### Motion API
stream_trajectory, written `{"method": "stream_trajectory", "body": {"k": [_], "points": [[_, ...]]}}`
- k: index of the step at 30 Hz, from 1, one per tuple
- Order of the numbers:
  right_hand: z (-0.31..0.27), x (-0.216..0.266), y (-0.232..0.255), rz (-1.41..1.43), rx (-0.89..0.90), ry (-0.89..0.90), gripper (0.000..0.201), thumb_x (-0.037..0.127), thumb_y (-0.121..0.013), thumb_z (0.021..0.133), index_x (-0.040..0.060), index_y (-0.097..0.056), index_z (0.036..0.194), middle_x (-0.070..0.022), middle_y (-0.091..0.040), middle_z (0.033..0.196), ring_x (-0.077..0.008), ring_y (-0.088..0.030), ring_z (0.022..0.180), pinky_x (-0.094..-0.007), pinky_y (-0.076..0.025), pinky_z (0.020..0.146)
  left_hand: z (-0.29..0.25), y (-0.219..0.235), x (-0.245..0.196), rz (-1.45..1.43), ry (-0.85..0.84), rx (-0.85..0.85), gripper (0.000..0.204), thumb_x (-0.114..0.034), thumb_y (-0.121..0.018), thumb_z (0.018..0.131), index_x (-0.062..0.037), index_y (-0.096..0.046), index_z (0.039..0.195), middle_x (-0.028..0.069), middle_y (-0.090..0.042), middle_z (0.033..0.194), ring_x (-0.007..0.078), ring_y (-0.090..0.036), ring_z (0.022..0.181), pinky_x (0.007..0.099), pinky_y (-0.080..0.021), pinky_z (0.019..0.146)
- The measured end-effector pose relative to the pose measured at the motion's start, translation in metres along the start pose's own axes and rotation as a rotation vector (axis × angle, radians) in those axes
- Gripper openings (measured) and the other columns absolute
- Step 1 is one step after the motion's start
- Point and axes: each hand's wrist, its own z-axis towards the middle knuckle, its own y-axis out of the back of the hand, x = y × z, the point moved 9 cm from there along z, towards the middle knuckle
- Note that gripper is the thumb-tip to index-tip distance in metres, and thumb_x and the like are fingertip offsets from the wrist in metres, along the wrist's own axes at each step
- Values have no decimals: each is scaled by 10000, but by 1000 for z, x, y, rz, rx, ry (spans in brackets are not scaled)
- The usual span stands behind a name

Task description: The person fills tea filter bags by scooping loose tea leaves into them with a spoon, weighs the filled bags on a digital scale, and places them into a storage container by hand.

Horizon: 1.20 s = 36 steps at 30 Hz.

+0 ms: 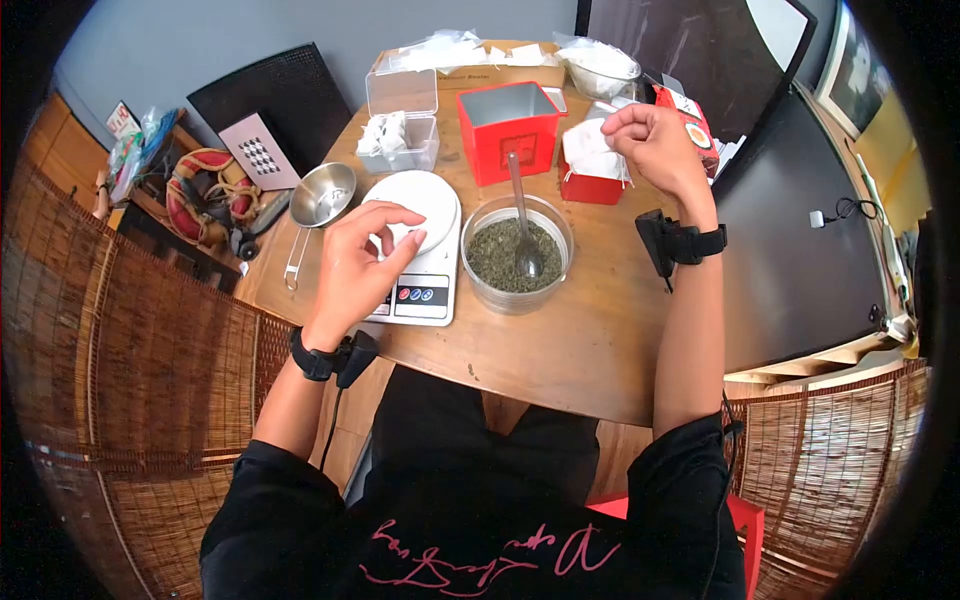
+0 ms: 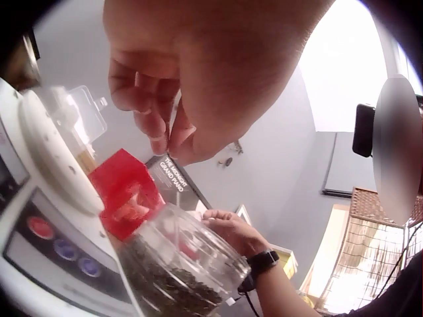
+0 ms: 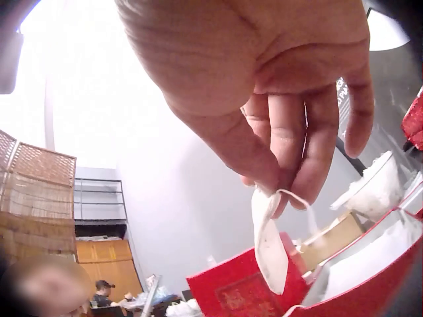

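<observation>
Clock positions are read around the clear tub in the head view. At about half past nine, a shiny steel bowl with a wire handle (image 1: 323, 193) rests on the brown wooden counter (image 1: 570, 345). At nine, the left hand (image 1: 355, 262) is above a white kitchen scale with a round top (image 1: 425, 205), its grip narrow, thumb near bent fingertips, nothing visible in it. At half past ten, an open clear plastic box (image 1: 420, 150) has white pouches inside.

In the middle, the round clear tub (image 1: 478, 285) contains dark green dried leaves (image 1: 495, 258), with a brown-handled spoon (image 1: 521, 205) leaning in them. At twelve stands a tall open red square tin (image 1: 510, 140). At half past one, a low red box (image 1: 592, 188) bears white pouches. At two, the right hand (image 1: 662, 155) has its grip closed by thumb and fingertips on a small white pouch with a string (image 3: 269, 254), beside the low red box.
</observation>
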Motion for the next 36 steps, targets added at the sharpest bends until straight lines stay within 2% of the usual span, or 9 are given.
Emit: {"method": "stream_trajectory", "body": {"k": [7,15,16,18,28,31,33,34,36], "points": [[-26,73,-30,128,100,80,154,60,-809,845,1,-679,900,-55,-755,769,-62,-653,676,-242,-498,622,11,-34,-37,-214,14,41,126,-134,-790,915,-46,-787,1005,-33,-738,867,11,-550,670,199,-409,562],[-52,116,-76,154,327,173,142,-20,-789,840,-7,-650,866,-20,-716,747,-49,-673,686,-211,-505,608,27,-60,-33,-462,214,48,248,-213,-772,943,21,-771,1024,21,-741,801,42,-598,670,218,-493,651],[-53,120,-76,130,300,214,121,-9,-783,811,-8,-666,838,-54,-724,730,-89,-699,677,-240,-527,614,27,-61,-32,-463,216,50,248,-213,-772,943,21,-771,1024,21,-741,801,42,-598,670,218,-493,651],[-56,126,-76,115,278,243,86,-2,-761,757,-3,-685,798,-114,-729,709,-171,-741,673,-290,-551,631,26,-64,-29,-405,171,77,212,-207,-711,1010,3,-741,1020,-2,-742,830,25,-630,720,182,-460,595],[-56,128,-74,-113,188,310,88,34,-765,734,22,-684,767,-103,-713,686,-208,-715,645,-325,-535,617,23,-56,-34,24,130,112,91,-63,-741,885,10,-715,838,-28,-684,745,26,-587,677,202,-462,621],[-57,128,-74,-79,215,311,104,50,-765,739,20,-702,816,-110,-722,720,-214,-714,646,-329,-536,612,26,-49,-33,-67,64,-16,124,-106,-765,843,10,-729,819,30,-685,669,93,-609,588,274,-497,576],[-60,131,-75,59,295,344,179,19,-815,778,0,-691,905,-42,-714,795,-91,-655,686,-236,-528,620,26,-47,-28,-189,111,-21,123,-106,-764,851,10,-724,858,27,-698,722,85,-629,632,269,-508,600],[-59,132,-71,61,293,342,179,19,-815,778,0,-691,905,-42,-714,795,-91,-655,686,-236,-528,620,27,-46,-28,-188,111,-18,123,-106,-764,851,10,-724,858,27,-698,722,85,-629,632,269,-508,600],[-59,134,-63,-290,253,379,337,51,-862,737,35,-725,1044,-53,-742,966,-155,-682,825,-268,-558,672,26,-47,-25,-265,155,32,109,-83,-740,880,12,-707,923,25,-713,786,69,-644,679,246,-513,625]]}}
